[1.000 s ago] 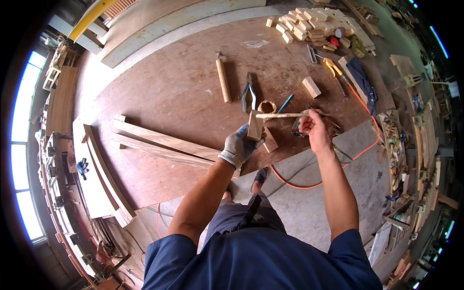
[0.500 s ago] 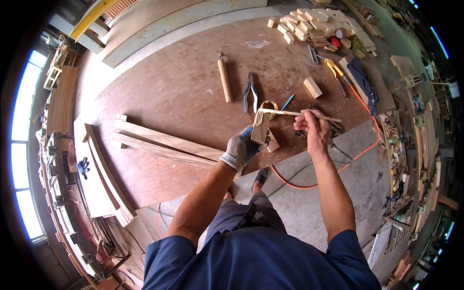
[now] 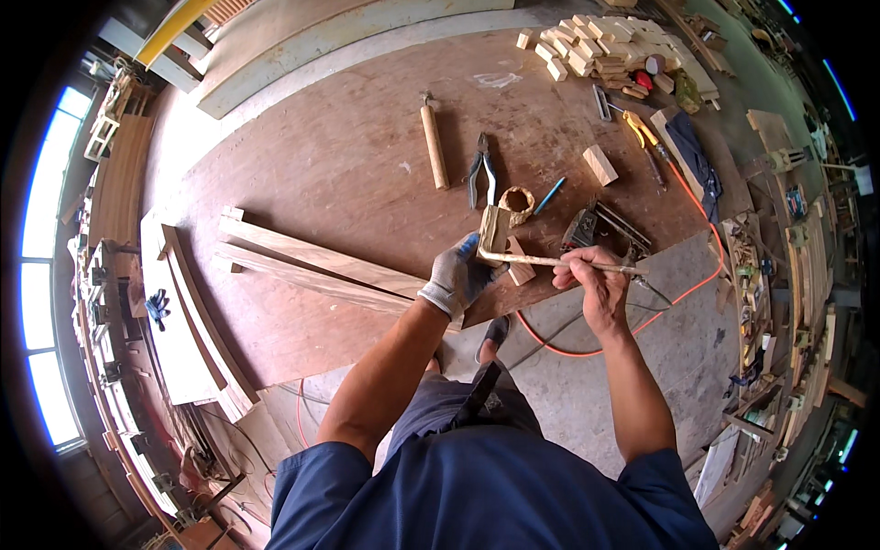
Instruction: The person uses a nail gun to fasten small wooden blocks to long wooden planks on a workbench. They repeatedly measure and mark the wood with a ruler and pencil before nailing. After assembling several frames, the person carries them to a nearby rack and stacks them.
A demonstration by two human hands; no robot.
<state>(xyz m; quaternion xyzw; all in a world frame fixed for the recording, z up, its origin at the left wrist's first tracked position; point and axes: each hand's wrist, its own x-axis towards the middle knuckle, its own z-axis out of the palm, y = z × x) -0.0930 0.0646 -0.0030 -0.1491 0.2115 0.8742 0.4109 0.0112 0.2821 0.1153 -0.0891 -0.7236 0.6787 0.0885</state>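
Brown sheet surface spreads before me as a tabletop (image 3: pixel 339 156), its near edge slanting across above a grey concrete floor (image 3: pixel 678 385). Close to that edge, in the middle, is the wooden block (image 3: pixel 496 224) in my gloved left grip (image 3: pixel 456 273): fingers and thumb are closed around its lower part, and its top stands out beyond them. My bare right grip (image 3: pixel 601 286) pinches a thin pale stick (image 3: pixel 536 260) between thumb and fingers, with the butt running out past my hand to the right. At its left end the stick seems to touch the block's near end.

Just right of the held block, a second block (image 3: pixel 520 264) rests by the near edge. A tan ring-shaped pot (image 3: pixel 529 202) sits just beyond, with a blue pencil (image 3: pixel 550 194) at its right and pliers (image 3: pixel 480 165) at its left. On the right, a dark tool (image 3: pixel 580 229) crowds the space beyond my right hand. Two long wooden pieces (image 3: pixel 321 257) reach left from my left wrist. Room to move is widest far left, between those pieces and the hammer (image 3: pixel 434 147).
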